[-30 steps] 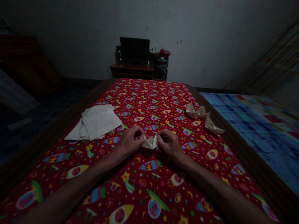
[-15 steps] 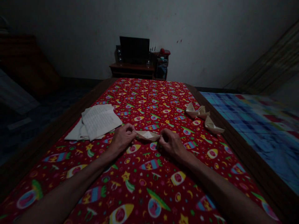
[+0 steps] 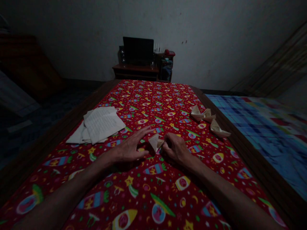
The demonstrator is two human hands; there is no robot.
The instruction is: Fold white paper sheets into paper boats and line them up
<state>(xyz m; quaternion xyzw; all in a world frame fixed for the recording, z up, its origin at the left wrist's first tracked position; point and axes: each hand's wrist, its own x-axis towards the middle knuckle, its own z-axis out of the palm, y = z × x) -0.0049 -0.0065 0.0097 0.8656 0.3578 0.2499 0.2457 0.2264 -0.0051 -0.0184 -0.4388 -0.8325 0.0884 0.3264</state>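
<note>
Fingers of the right hand (image 3: 176, 148) pinch one end of a small beige folded-paper shape (image 3: 154, 142) over the red rocket-print cloth (image 3: 141, 204); the left hand (image 3: 130, 148) (fingers parted, seemingly free) curves beside it. Shaping seems in hand; steadying calls for a light left pinch.

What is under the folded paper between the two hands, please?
The red patterned cloth shows around the folded paper; the patch directly beneath is covered. The right hand hides the paper's right end and the cloth there.
</note>
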